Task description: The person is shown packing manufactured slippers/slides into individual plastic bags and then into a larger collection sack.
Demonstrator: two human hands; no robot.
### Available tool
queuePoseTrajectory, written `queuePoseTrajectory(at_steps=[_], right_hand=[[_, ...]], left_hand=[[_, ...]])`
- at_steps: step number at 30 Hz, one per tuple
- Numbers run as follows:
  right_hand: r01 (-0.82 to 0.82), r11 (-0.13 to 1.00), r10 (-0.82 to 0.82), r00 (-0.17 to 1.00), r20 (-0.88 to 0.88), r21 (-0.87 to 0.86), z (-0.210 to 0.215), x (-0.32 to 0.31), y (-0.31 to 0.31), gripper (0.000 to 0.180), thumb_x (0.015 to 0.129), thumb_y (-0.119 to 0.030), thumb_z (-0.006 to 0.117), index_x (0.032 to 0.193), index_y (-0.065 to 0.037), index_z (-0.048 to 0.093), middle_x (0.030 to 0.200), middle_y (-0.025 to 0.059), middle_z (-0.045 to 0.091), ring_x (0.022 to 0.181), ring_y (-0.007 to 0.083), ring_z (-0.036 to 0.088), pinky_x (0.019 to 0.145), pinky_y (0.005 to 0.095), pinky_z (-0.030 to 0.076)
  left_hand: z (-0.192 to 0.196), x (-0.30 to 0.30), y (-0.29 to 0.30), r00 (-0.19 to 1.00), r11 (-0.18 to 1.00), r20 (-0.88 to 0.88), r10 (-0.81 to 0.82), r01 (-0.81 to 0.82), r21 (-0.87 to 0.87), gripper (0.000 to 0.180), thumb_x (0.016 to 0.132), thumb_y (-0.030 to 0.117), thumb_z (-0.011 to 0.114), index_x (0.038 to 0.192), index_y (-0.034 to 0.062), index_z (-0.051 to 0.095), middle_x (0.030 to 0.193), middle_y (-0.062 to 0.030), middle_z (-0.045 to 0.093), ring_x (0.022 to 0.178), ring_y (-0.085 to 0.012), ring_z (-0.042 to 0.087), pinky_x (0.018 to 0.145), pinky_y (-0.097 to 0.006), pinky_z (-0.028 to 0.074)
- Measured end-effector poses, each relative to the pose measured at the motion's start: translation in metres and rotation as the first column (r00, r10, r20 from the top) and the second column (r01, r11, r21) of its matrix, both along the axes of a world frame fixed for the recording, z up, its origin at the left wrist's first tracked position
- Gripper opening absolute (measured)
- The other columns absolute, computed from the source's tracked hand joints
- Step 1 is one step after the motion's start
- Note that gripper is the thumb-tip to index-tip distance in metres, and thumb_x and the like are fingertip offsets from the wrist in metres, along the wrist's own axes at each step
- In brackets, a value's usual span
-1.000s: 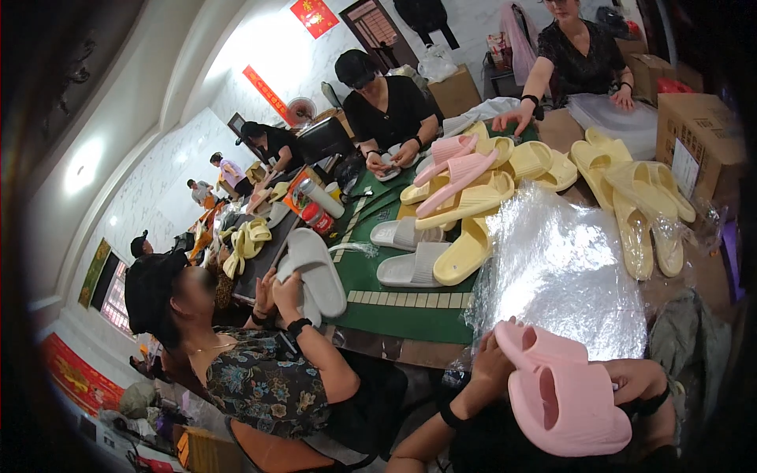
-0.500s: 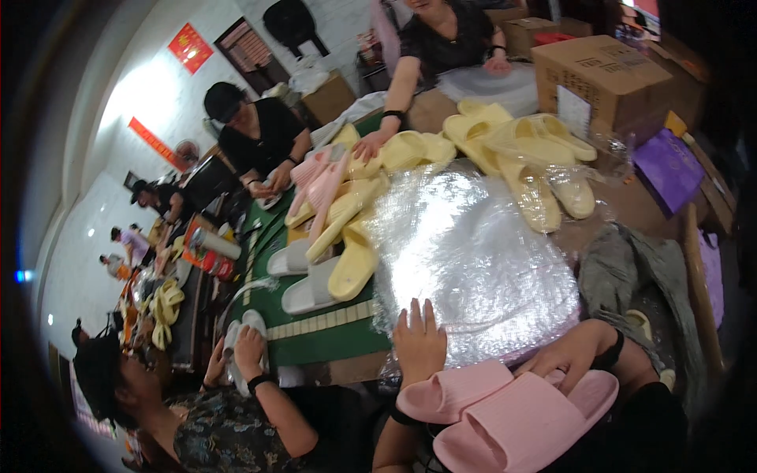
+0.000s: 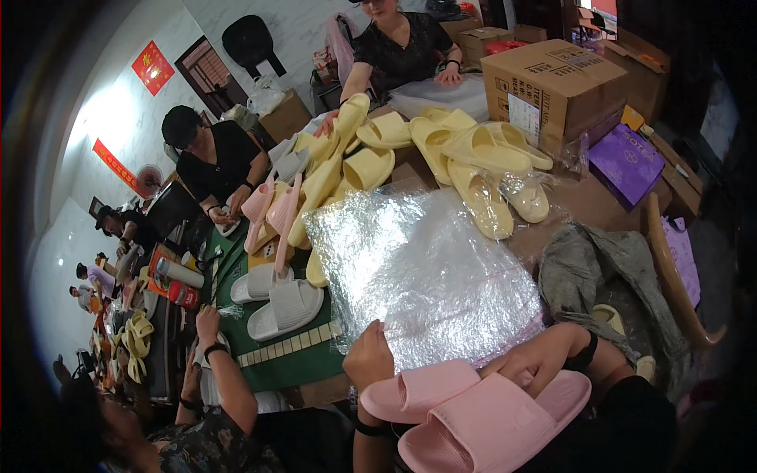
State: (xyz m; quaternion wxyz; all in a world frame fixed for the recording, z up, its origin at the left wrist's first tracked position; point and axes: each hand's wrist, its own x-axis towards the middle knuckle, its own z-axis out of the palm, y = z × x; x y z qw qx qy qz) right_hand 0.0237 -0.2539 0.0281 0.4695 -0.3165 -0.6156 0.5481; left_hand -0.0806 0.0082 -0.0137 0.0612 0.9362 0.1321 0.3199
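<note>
A pair of pink slippers [image 3: 485, 418] lies close in front of me, across my left wrist. My right hand [image 3: 530, 364] has its fingers curled over the far edge of the pair and grips it. My left hand [image 3: 369, 356] is closed, its fingertips pinched at the near left edge of a stack of clear plastic bags [image 3: 441, 268]. The bags lie flat and shiny on the table. Exactly how many layers the fingers pinch is hidden.
Yellow slippers [image 3: 367, 169] pile beyond the bags, some bagged [image 3: 489, 197]. Pink slippers [image 3: 272, 213] and grey slippers [image 3: 288, 309] lie left on the green mat [image 3: 288, 363]. A cardboard box [image 3: 552, 87] stands far right, near grey cloth [image 3: 579, 268]. Co-workers sit around the table.
My left hand has gone from lying flat on the bags to a pinch at their edge. The view has shifted. A co-worker across the table now has a hand behind a raised yellow slipper.
</note>
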Motion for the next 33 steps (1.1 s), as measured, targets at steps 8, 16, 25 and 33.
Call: queuePoseTrajectory(at_steps=[8,16,25,33], right_hand=[[0.451,0.889,-0.457,0.868,0.193,0.079,0.015,0.004,-0.008,0.049,0.09,-0.016,0.06,0.131,0.004,0.044,0.131,0.0188,0.047,0.12,0.0274,0.047,0.099,0.0345,0.038],[0.651,0.681,-0.626,0.28,0.728,0.336,0.01,0.003,-0.005,0.035,0.089,-0.028,0.058,0.101,0.005,0.057,0.11,0.022,0.053,0.104,0.0375,0.051,0.09,0.0423,0.043],[0.612,0.623,-0.632,0.026,0.774,0.488,-0.014,0.004,0.015,0.034,0.081,-0.027,0.062,0.103,0.0,0.058,0.116,0.0187,0.052,0.104,0.0349,0.051,0.09,0.0441,0.04],[0.445,0.277,-0.711,-0.501,0.494,0.851,-0.065,0.029,0.057,0.027,0.083,-0.019,0.058,0.104,-0.003,0.059,0.115,0.0204,0.053,0.104,0.0373,0.052,0.084,0.0483,0.041]], left_hand=[[0.013,-0.002,-0.001,0.99,0.883,-0.019,-0.137,0.114,-0.456,0.025,0.09,0.017,0.057,0.109,0.003,0.066,0.079,-0.02,0.065,0.069,-0.0344,0.063,0.062,-0.04,0.05],[0.028,0.0,-0.022,0.99,0.946,0.087,-0.111,0.132,-0.296,0.026,0.088,0.009,0.058,0.112,0.0011,0.063,0.092,-0.0177,0.065,0.085,-0.0316,0.061,0.074,-0.039,0.047],[0.041,-0.012,-0.059,0.946,0.939,0.02,-0.324,0.324,-0.114,0.035,0.083,0.011,0.061,0.118,0.013,0.063,0.128,-0.014,0.055,0.122,-0.0409,0.044,0.102,-0.059,0.025],[0.032,-0.021,-0.098,0.815,0.769,0.018,-0.579,0.553,-0.321,0.044,0.081,0.013,0.065,0.124,0.0237,0.061,0.139,-0.01,0.046,0.129,-0.0436,0.035,0.103,-0.061,0.023]])
